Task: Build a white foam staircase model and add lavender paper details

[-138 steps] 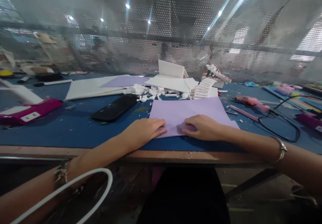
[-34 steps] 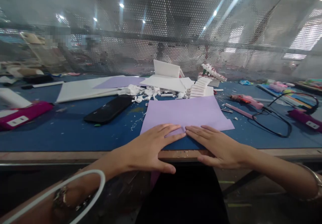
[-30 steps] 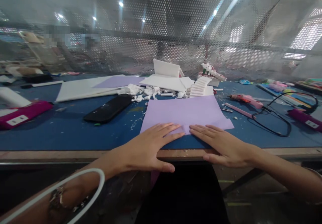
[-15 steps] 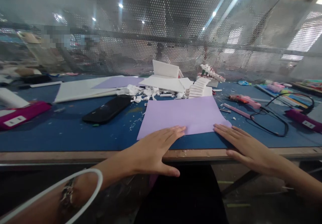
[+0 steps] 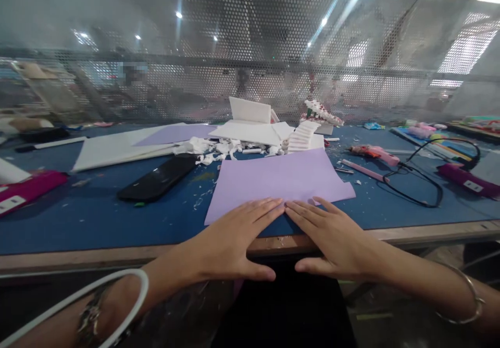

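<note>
A sheet of purple paper [image 5: 269,178] lies on the blue table top near its front edge, its right front corner curling up. My left hand [image 5: 238,236] rests with outstretched fingers on the sheet's near edge, thumb apart. Beside it, my right hand [image 5: 332,236] also lies flat, fingers stretched on the same near edge. The fingertips of both hands almost meet at the middle of that edge. Neither hand grips anything. Behind the sheet stands a small white stepped piece like a staircase [image 5: 302,137].
A black phone-like slab [image 5: 160,178] lies to the left, before white boards [image 5: 113,147] and crumpled white scraps [image 5: 216,147]. A pink glue gun [image 5: 375,154] with a black cord [image 5: 439,194] lies right. Magenta power strips [image 5: 31,189] flank the table. Perforated mesh rises behind.
My right hand has slid left along the paper's near edge, up to my left hand. The paper's right front corner now curls free. The view has shifted slightly.
</note>
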{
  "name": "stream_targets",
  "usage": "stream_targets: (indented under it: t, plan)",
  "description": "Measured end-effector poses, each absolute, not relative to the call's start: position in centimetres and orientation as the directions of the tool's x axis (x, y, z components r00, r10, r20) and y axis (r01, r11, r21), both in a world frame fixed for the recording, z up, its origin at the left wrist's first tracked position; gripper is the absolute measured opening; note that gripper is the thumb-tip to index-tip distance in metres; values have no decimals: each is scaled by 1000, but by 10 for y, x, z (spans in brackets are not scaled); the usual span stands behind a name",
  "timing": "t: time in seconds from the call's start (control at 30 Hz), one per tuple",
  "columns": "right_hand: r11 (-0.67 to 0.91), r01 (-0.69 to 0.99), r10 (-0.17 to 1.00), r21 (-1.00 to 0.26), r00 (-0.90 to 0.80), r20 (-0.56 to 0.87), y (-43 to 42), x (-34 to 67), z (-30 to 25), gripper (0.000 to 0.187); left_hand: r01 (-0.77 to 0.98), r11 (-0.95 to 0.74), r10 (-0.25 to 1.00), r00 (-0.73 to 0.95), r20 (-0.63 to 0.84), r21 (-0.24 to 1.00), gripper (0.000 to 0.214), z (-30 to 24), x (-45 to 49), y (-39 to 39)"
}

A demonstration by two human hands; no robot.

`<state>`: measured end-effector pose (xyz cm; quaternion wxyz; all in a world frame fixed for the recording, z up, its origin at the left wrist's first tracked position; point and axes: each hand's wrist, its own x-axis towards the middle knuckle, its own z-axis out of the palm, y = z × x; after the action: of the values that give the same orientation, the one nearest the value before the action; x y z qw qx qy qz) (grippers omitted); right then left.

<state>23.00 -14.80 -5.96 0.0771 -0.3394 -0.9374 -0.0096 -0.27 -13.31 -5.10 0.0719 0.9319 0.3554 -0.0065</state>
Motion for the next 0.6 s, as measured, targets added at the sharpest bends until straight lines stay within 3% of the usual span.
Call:
stream_targets:
  t: [0.6]
  plan:
    - [502,851,774,153,-521,359,-151,307,-69,55,653,-747,650,757,-71,128,97,-49,-9,-132]
